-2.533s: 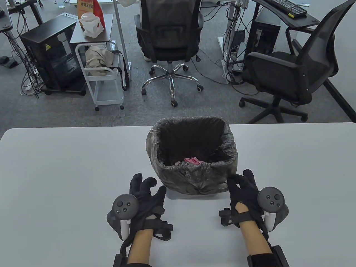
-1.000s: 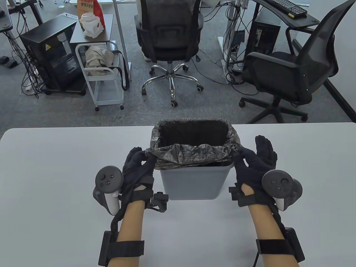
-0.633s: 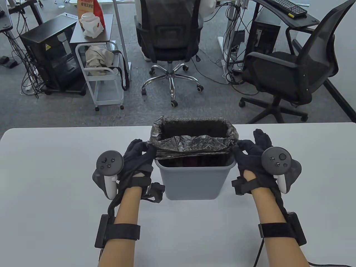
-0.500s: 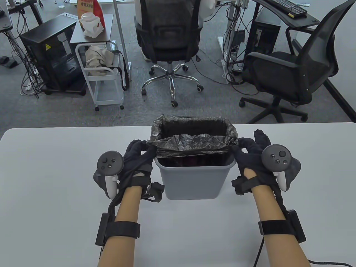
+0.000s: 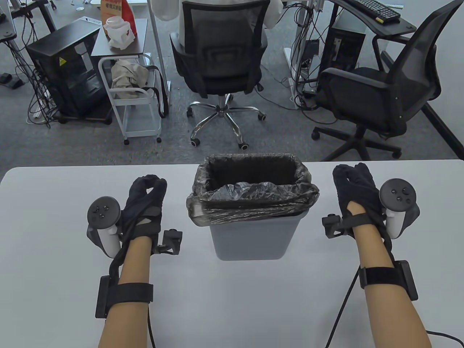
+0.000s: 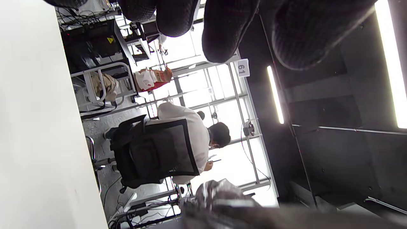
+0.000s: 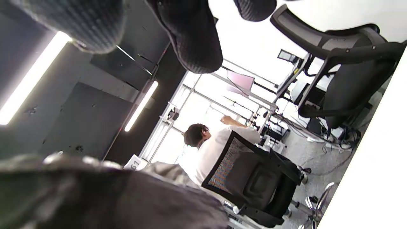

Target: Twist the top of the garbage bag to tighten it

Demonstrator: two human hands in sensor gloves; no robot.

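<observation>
Both hands, left (image 5: pixel 145 203) and right (image 5: pixel 353 188), hung loosely curled and empty beside the bin (image 5: pixel 253 235). The bag (image 5: pixel 250 197) rim lay half-lifted; gathering it comes next, then twisting.

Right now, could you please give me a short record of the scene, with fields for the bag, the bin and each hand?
bag: black garbage bag lines the bin; its near edge lies loose and crumpled over the front rim, top wide open, not twisted
bin: grey bin stands upright on the white table
left hand: left hand left of the bin, apart from the bag, grips nothing
right hand: right hand right of the bin, apart from the bag, grips nothing
task state: twisting not yet begun
</observation>
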